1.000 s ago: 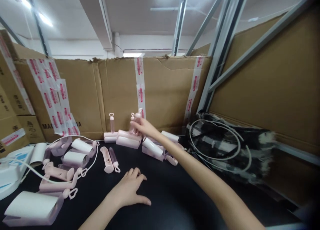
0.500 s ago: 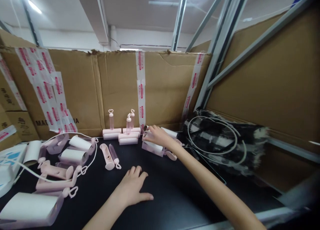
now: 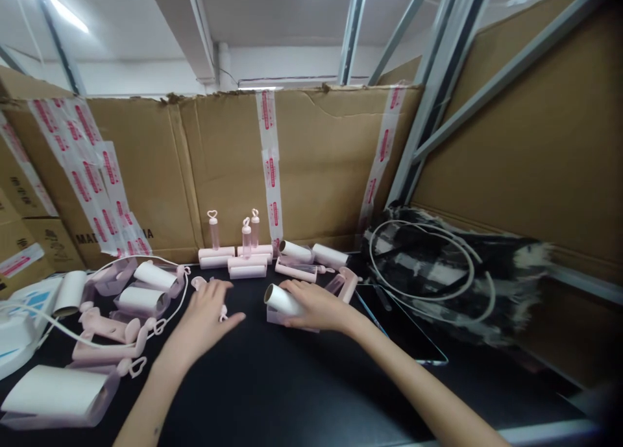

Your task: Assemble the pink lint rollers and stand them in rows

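My right hand (image 3: 318,304) is closed round a white paper roll (image 3: 283,300) of the lint-roller kind. A translucent pink cover (image 3: 276,316) shows just under the roll, partly behind my fingers. My left hand (image 3: 202,314), fingers spread and thumb apart, hovers at or just over a pink roller handle (image 3: 198,282) and hides most of it. A small pink heart-shaped loop (image 3: 223,313) peeks out beside that thumb; whether the hand touches these parts I cannot tell. Behind stand several pink roller sets, such as a front one (image 3: 247,268) with an upright looped tube.
More rolls (image 3: 329,256) and pink parts lie back right. Several loose handles, covers and a large white roll (image 3: 53,392) crowd the left, beside a white device (image 3: 24,327) with a cable. A dark tablet-like panel (image 3: 402,324) and coiled cable (image 3: 423,294) lie right. Cardboard (image 3: 224,168) walls the back.
My right hand has come nearer from the back cluster, bringing the white roll and its cover. My left hand has moved left and forward, over the pink handle.
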Available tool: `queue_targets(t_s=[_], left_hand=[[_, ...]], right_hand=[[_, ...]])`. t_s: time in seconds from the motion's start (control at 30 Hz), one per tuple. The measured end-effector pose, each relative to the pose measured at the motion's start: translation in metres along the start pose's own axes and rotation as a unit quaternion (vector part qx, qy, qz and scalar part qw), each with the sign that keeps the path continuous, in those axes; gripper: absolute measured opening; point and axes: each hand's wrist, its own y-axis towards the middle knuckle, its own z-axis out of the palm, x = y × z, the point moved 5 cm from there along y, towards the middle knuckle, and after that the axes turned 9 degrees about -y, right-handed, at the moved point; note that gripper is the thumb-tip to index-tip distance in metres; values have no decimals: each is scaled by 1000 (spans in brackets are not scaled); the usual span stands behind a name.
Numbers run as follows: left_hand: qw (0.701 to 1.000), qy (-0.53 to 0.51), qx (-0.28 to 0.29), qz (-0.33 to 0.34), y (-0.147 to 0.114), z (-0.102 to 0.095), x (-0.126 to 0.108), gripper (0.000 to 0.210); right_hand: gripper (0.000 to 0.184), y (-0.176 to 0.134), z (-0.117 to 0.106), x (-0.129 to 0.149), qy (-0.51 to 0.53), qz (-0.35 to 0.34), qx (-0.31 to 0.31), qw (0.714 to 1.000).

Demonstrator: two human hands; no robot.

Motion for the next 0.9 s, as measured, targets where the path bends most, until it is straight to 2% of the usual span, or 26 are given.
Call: queue_targets(t_s=[0.07,0.13,0.23,0.27,0.33,0.37,0.4,0.53,0.67,0.77,0.83,0.9], left_hand=[[993,25,23,-112,-3,-7,30,52],[981,20,68,-180,-8,-7,48,55],[975,-8,125,-184,-9,-1,52,43],[974,-13,136,-181,-9,0,51,39],[971,-11,152,-185,-7,2,48,35],[969,-6,155,-192,-6,2,48,37],[967,2,155,-202,-5,1,47,41],[958,45,109,-260,-4,-1,53,43],[952,40,63,-296,-5,-5,65,49],[956,-24,26,-290,-3,-14,69,43],[958,-88,-11,-273,1,-19,65,46],[953,-169,-44,-248,7,-16,53,48]], right_hand=[[56,-4,-1,-7,-6,15,1,1000],[63,-7,-3,-15,-15,38,-4,999],[85,-7,-16,-10,-32,52,-50,997],[82,-5,-22,-1,-35,37,-74,996],[54,7,-31,25,-35,-9,-105,994],[38,16,-31,39,-32,-18,-92,995],[30,28,-29,51,-33,-13,-73,997],[27,80,-5,88,-37,33,-4,999],[30,107,20,99,-19,73,59,995],[29,93,23,89,18,78,74,994],[27,69,17,78,57,74,64,994],[22,41,9,64,108,65,48,991]])
